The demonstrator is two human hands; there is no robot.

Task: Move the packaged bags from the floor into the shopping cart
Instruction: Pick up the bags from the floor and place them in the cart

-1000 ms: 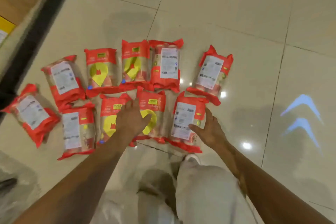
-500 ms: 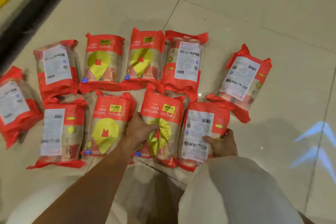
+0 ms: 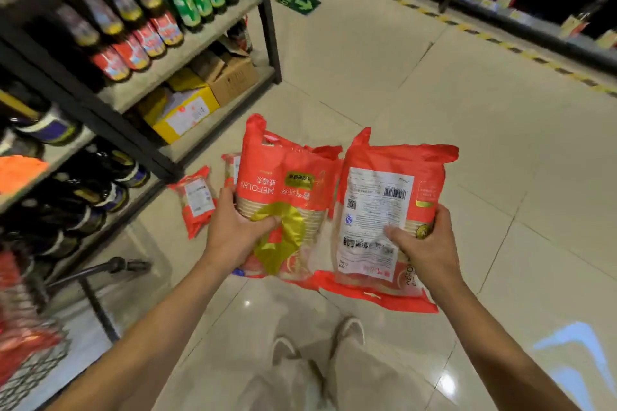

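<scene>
My left hand (image 3: 233, 233) grips a red packaged bag with a yellow emblem (image 3: 287, 197), held up in front of me. Beside it, my right hand (image 3: 427, 247) grips a second red bag (image 3: 377, 207) whose white label side faces me. The two bags touch edge to edge in the air. Another red bag (image 3: 195, 198) lies on the floor behind them, and a sliver of one more (image 3: 230, 167) shows past the left bag. The wire shopping cart (image 3: 30, 367) sits at the lower left, blurred, with red packages inside.
A dark shelf unit (image 3: 160, 77) with bottles and cardboard boxes stands on the left. The cart's handle (image 3: 110, 269) juts out near my left forearm. More shelves line the far right. Tiled floor (image 3: 434, 93) stretches ahead. My shoes (image 3: 350, 330) are below.
Both hands have lifted their bags off the floor and I have stood up. The view swung from the floor pile up to the aisle, shelves and cart.
</scene>
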